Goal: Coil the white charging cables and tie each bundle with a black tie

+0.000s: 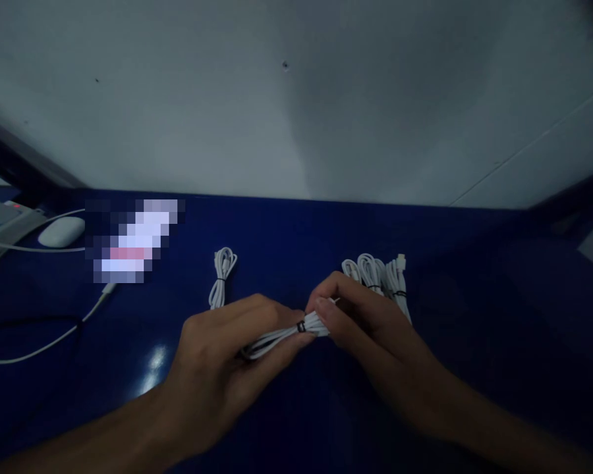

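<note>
Between my hands is a folded white cable (pixel 271 339) with a black tie round its middle. My left hand (pixel 227 355) is closed on the looped left part, thumb and forefinger pinching close to the tie. The other end, right of the tie, sits in the closed fingers of my right hand (pixel 370 329). Beyond my left hand lies another bundled white cable (pixel 222 273), bound with a dark tie. Several more tied white cables (pixel 373 270) lie behind my right hand, which partly covers them.
A blue table (pixel 277 243) runs up to a grey wall (pixel 217 105). At the left are a white computer mouse (pixel 62 232), a blurred-out bright device (pixel 141 240) with a white cord (pixel 54 342) plugged in, and a pale box (pixel 10 224) with a red light.
</note>
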Motion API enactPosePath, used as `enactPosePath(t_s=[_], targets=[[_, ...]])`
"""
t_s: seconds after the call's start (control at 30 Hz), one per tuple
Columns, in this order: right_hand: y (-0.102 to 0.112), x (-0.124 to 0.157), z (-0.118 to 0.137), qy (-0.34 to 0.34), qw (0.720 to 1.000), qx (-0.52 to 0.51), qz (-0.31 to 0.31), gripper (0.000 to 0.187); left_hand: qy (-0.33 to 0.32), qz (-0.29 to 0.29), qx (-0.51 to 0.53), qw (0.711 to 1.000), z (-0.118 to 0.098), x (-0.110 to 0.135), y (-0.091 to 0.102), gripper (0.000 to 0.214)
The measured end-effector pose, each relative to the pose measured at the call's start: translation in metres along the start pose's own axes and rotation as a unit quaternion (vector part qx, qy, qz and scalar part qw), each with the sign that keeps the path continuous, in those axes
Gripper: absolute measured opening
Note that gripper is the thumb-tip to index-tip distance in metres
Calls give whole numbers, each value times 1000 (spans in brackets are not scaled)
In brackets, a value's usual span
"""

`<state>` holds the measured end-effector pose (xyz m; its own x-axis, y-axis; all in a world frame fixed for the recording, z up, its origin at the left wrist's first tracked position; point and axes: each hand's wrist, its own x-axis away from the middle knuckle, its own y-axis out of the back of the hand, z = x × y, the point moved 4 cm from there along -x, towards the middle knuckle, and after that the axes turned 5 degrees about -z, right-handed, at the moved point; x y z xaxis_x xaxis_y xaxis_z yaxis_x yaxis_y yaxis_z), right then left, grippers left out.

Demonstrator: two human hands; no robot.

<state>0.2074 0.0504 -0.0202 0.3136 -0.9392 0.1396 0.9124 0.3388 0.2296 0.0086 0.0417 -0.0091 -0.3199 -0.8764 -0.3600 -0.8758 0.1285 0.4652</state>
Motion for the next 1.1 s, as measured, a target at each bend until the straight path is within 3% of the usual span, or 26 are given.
enactPosePath(t_s=[0.2, 0.43, 0.5, 0.63, 0.8, 0.93, 1.1], targets=[[1, -1, -2, -31, 999, -40, 0, 36, -12, -19, -23, 999, -1, -2, 2, 30], [1, 0, -7, -79, 989, -121, 14, 35, 8, -26, -4, 1000, 0, -1, 3, 24], [1, 0, -6, -71, 986, -150, 24, 31, 26, -30, 10, 999, 1, 0, 3, 23], [0, -2, -1, -21, 982, -181, 52, 13, 125, -49, 95, 986, 6, -3, 4, 13], [-1, -3, 1, 4, 982, -190, 24, 13, 190, -40, 202, 960, 5, -8, 2, 7], [-2, -3, 1, 19, 980, -196, 13, 9, 210, -28, 216, 953, 6, -6, -1, 5], [0, -2, 0, 6, 987, -161, -22, 13, 168, -6, 159, 973, 7, 0, -4, 8]])
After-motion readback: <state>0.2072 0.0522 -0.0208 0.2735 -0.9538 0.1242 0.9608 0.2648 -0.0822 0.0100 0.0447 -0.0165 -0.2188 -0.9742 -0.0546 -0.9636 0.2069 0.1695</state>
